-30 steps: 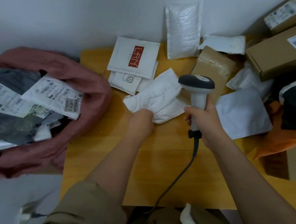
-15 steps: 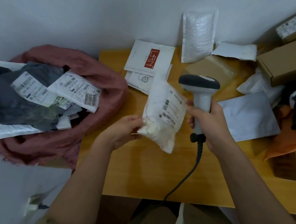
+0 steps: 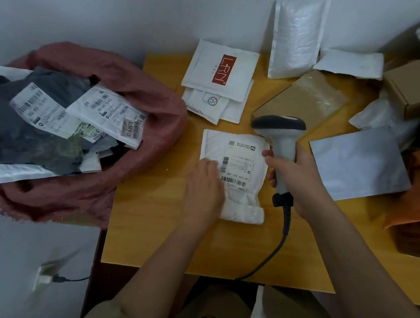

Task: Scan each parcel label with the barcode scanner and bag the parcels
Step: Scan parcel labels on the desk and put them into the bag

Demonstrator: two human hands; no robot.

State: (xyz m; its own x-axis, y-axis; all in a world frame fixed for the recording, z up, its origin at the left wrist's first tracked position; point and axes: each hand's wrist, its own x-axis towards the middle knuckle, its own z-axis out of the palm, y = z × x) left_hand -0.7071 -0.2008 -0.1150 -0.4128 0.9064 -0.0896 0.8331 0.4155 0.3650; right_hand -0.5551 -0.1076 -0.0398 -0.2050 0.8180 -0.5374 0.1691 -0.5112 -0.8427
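A white soft parcel (image 3: 238, 160) lies flat on the wooden table (image 3: 160, 234), its barcode label facing up. My left hand (image 3: 202, 189) rests on the parcel's left side with the fingers laid flat. My right hand (image 3: 299, 176) grips the handle of the grey-and-white barcode scanner (image 3: 280, 133), whose head hangs just above the parcel's right edge. Its cable trails down off the table's front edge. To the left sits the open pink bag (image 3: 149, 150), holding several labelled dark and white parcels (image 3: 101, 114).
More white mailers (image 3: 219, 72), a bubble mailer (image 3: 297, 38) against the wall, a brown packet (image 3: 302, 98) and a grey flat mailer (image 3: 359, 163) lie on the table. Cardboard boxes (image 3: 418, 86) crowd the right side. A wall socket with a plug (image 3: 48, 276) sits low left.
The white parcel was picked up off the table, turned label side up, and laid flat again. My left hand went from holding it in the air to resting on it.
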